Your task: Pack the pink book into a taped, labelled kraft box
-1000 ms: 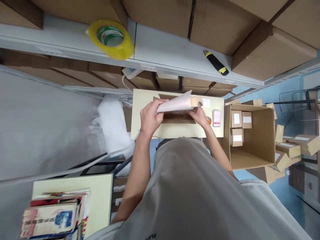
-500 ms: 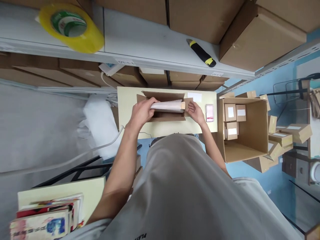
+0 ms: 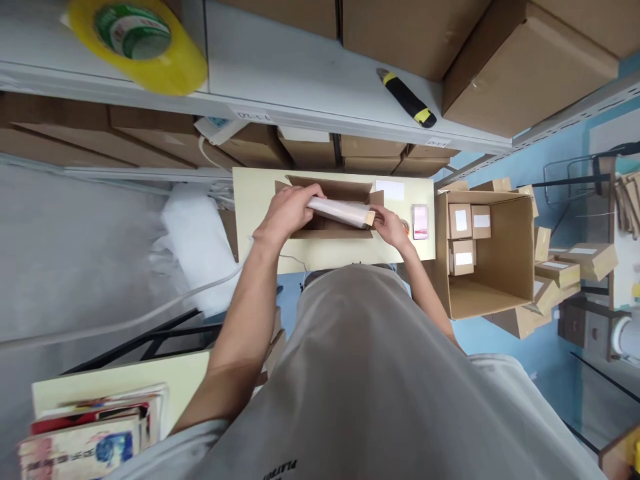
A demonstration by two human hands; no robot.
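A long package in pale, semi-clear wrap [image 3: 341, 211] lies at a slant over the mouth of an open cardboard box [image 3: 327, 234], its right end lower. Fingers and thumb of my left hand [image 3: 293, 212] are closed round its left end. At its tan right end, my right hand [image 3: 390, 227] is closed, fingertips against the package beside the box's right flap [image 3: 377, 198]. The package partly hides the box's inside. The box stands on a pale yellow table [image 3: 350, 252], its flaps up.
Right of the box lie a phone with a lit screen [image 3: 420, 221] and a white paper [image 3: 389, 190]. A large carton [image 3: 505, 253] with several small boxes stands right of the table. Above, a shelf [image 3: 295, 73] carries yellow tape [image 3: 187, 67] and a utility knife [image 3: 407, 98]. White wrap [image 3: 193, 247] sits left.
The package's right end has dipped and moved slightly right. My right hand has come from the box's flap to the package's end. An orange ring-like thing now shows beside that hand.
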